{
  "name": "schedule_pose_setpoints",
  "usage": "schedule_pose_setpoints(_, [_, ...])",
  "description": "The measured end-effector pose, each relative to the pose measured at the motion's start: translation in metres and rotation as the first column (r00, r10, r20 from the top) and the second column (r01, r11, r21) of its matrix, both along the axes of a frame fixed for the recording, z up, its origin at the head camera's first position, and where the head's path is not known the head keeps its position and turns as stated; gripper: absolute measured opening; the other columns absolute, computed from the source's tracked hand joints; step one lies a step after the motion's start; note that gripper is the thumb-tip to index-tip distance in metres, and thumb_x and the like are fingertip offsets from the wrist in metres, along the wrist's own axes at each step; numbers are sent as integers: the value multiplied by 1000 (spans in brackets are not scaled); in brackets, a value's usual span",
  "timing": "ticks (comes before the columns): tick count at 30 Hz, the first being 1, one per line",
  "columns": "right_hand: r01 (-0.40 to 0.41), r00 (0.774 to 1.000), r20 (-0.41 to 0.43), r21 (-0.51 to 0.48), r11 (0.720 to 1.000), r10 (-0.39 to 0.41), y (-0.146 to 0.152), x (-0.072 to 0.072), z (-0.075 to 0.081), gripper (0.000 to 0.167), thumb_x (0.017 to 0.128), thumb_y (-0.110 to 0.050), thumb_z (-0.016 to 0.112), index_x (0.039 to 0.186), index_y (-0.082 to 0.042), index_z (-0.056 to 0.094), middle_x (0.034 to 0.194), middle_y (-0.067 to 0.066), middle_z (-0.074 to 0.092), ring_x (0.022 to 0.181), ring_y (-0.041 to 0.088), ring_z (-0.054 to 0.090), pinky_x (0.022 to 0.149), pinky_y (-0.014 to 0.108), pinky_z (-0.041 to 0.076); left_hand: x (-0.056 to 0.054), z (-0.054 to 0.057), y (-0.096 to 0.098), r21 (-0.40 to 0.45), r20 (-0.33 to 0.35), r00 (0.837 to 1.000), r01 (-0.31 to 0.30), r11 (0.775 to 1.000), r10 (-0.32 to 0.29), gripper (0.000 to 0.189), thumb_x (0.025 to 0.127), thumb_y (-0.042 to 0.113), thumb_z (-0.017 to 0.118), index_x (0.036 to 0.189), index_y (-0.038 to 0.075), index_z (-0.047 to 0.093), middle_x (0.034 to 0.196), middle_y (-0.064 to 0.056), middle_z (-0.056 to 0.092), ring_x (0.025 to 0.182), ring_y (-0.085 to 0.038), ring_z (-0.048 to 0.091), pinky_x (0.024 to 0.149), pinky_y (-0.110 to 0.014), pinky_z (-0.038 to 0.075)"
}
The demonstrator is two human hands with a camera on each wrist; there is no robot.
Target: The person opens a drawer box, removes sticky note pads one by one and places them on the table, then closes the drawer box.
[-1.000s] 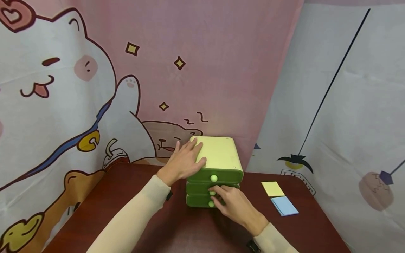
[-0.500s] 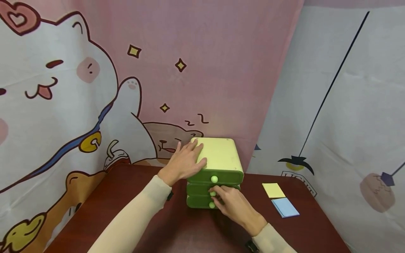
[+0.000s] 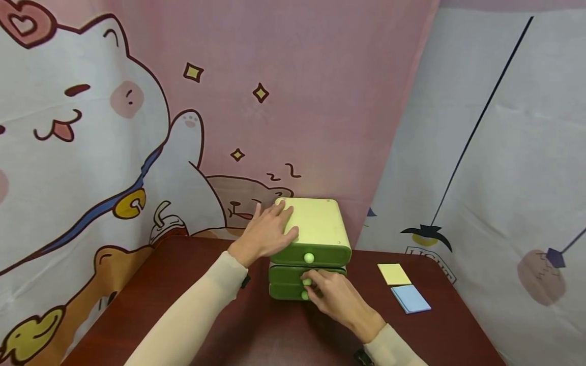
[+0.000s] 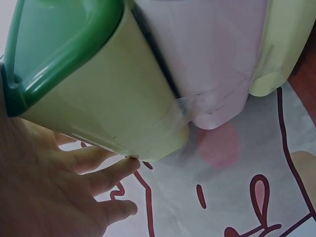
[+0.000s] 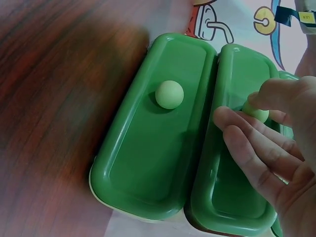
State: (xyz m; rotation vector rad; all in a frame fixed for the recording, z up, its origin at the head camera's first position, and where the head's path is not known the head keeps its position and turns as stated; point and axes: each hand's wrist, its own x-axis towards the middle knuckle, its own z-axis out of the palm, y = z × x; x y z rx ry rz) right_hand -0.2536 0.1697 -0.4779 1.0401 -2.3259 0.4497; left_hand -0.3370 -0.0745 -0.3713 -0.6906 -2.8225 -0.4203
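Note:
A small drawer unit [image 3: 318,223] with a pale yellow top and green drawer fronts stands on the table. My left hand [image 3: 263,235] rests on its top at the left edge, fingers straight and spread. In the left wrist view, the left hand [image 4: 64,173] lies along the yellow casing. With thumb and fingers, my right hand [image 3: 341,300] pinches the round light-green knob [image 5: 256,112] of the middle drawer [image 5: 237,192]. That drawer's front stands out a little. Below it, the bottom drawer [image 5: 143,163] has its own round knob [image 5: 169,95].
Right of the unit, a yellow sticky-note pad [image 3: 394,274] and a blue sticky-note pad [image 3: 411,298] lie on the dark red-brown table [image 3: 274,340]. Behind the table hangs a pink and white cartoon-printed cloth [image 3: 320,101].
The middle drawer has come slightly forward with my right hand on its knob, and a dark gap shows above its front. My left hand stays in place on the unit.

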Motion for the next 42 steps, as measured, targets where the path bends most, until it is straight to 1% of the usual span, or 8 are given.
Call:
schedule_pose_setpoints(4, [-5,1000,-9,4,1000,5,-3,3,-1,30,92,-5,97,115,-13,81,96,-4,83,80,0,79,68,15,61,1,-1,-3,-1,11,1000,-1,1000,1,79,116,59,39,182,15,44,193,-16,32,177,-42,39,147,-75,13])
schedule_pose_setpoints(11, [23,999,-45,30,999,-22,-4,7,1,31,91,-8,98,115,-16,81,95,-6,82,80,-1,77,65,17,60,0,-2,-4,8,-13,1000,1,1000,-1,78,116,58,39,181,15,46,192,-16,34,176,-42,41,147,-75,13])
schedule_pose_setpoints(15, [41,997,-71,40,998,-38,-2,8,3,32,90,-10,99,114,-18,80,94,-8,81,78,-2,76,62,18,58,0,0,-3,10,-22,1000,5,1000,-4,78,116,58,39,181,15,46,192,-16,35,176,-42,41,146,-76,14])
schedule_pose_setpoints(18, [41,995,-91,48,998,-36,-1,10,5,32,89,-10,100,114,-19,81,92,-9,81,76,-2,74,59,17,56,0,1,-2,10,-21,1000,4,1000,-4,78,116,58,39,181,15,46,192,-16,35,176,-43,40,146,-76,14])
schedule_pose_setpoints(22, [37,994,-104,60,998,-30,0,14,5,32,89,-11,100,114,-19,81,91,-9,80,73,-3,71,57,15,52,-1,-1,-2,14,-11,1000,3,1000,-3,78,117,58,38,181,15,46,192,-15,34,177,-42,39,146,-75,14])
schedule_pose_setpoints(29, [42,994,-103,69,997,-35,-1,18,6,32,89,-11,100,115,-19,82,90,-10,81,69,-5,66,55,12,46,0,-2,-2,24,-6,1000,7,1000,-7,78,117,59,38,182,16,44,193,-15,32,177,-43,39,147,-75,13])
schedule_pose_setpoints(33, [42,992,-125,67,997,-34,-1,19,6,33,88,-12,101,115,-19,82,91,-10,81,68,-5,66,55,12,47,-1,-1,-2,29,-4,1000,11,1000,-10,78,117,59,39,182,16,44,194,-15,31,177,-43,38,147,-74,12])
schedule_pose_setpoints(42, [29,991,-135,55,998,-21,-2,24,3,35,87,-11,102,114,-19,82,93,-10,82,68,-6,65,55,14,49,1,-4,-3,34,0,1000,4,999,-4,76,118,57,40,182,16,43,194,-15,31,178,-43,37,147,-74,11])
